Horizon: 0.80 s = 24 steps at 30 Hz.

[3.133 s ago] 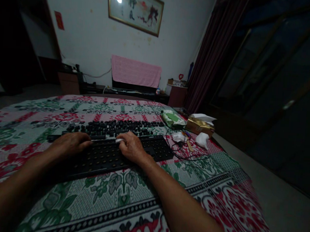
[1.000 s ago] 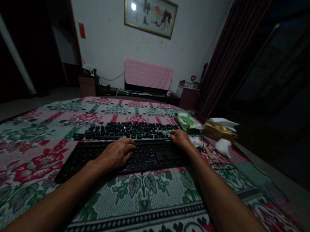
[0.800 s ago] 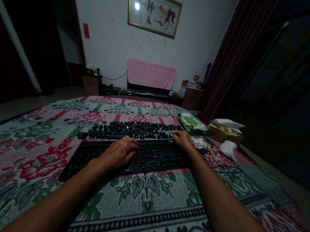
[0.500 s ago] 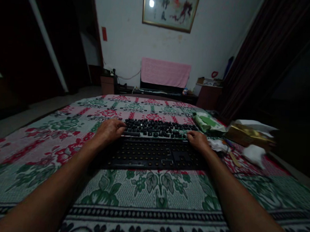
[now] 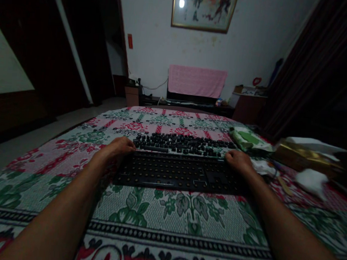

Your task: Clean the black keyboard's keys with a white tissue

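A black keyboard base [image 5: 173, 171] with its keycaps off lies flat on the patterned cloth in front of me. Just behind it is a spread of loose black keycaps [image 5: 187, 143], with a long space-bar key [image 5: 153, 148] at its near left. My left hand [image 5: 120, 145] is at the base's back left corner, fingers curled in by the end of the keycaps. By the back right corner, my right hand [image 5: 238, 160] is closed, with its thumb side towards the keycaps. Whatever either hand's fingers hold, if anything, is hidden.
To the right lie a green-white packet [image 5: 251, 140], a gold box [image 5: 303, 153], crumpled white tissue [image 5: 313, 181] and a flat wooden stick [image 5: 284, 186]. A pink towel [image 5: 197, 81] covers a screen by the far wall. The floral cloth [image 5: 168, 216] covers the table.
The view has turned left, so the scene sits further right. My left hand has drawn outward, uncovering more of the keycaps and space-bar key. The keyboard base appears still on the cloth.
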Each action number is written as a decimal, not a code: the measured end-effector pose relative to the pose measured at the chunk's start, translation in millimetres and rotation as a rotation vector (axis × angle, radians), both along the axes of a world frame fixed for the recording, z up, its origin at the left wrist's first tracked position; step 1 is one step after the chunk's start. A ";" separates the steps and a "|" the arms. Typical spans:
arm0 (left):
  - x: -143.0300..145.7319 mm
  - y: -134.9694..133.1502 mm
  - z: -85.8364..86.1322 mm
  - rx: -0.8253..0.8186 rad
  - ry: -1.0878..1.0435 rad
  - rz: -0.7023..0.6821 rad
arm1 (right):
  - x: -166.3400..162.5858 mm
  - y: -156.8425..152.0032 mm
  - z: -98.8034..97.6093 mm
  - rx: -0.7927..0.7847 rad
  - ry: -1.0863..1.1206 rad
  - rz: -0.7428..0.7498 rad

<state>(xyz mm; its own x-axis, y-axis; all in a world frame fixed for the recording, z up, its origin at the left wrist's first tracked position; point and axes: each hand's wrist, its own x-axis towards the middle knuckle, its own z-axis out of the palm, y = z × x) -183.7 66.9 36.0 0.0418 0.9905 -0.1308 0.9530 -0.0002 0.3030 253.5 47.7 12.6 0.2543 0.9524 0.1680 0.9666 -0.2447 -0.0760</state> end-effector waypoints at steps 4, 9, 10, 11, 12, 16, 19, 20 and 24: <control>6.6 -0.4 1.1 0.018 0.065 0.061 | -1.1 -2.4 4.9 -0.023 -0.008 -0.004; 10.2 -4.3 4.1 -0.002 0.066 0.004 | 5.6 -4.1 7.0 -0.043 0.053 0.013; 10.9 -5.1 4.9 -0.005 0.073 0.013 | 6.6 -4.5 6.9 -0.035 0.068 0.009; 11.8 -5.9 5.7 -0.006 0.079 0.025 | 7.0 -4.9 6.7 -0.021 0.079 0.002; 12.9 -6.6 6.6 -0.007 0.082 0.037 | 6.9 -5.3 6.6 -0.005 0.085 -0.006; 17.0 -9.9 10.3 -0.017 0.091 0.087 | 2.8 -6.0 6.2 0.016 0.075 -0.015; 15.3 -11.4 12.3 -0.009 0.102 0.127 | -0.8 -4.9 4.7 0.041 0.066 -0.018; 13.7 -11.5 12.9 -0.008 0.105 0.131 | -1.5 -4.2 3.6 0.058 0.071 -0.019; 11.3 -11.7 17.3 -0.005 0.161 0.115 | 0.2 0.2 -1.7 0.116 0.149 -0.009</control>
<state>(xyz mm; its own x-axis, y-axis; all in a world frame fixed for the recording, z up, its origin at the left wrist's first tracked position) -172.3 55.2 53.3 -0.0938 0.9868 -0.1317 0.9827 0.1129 0.1466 253.7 47.9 10.8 0.2926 0.9264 0.2369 0.9405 -0.2341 -0.2461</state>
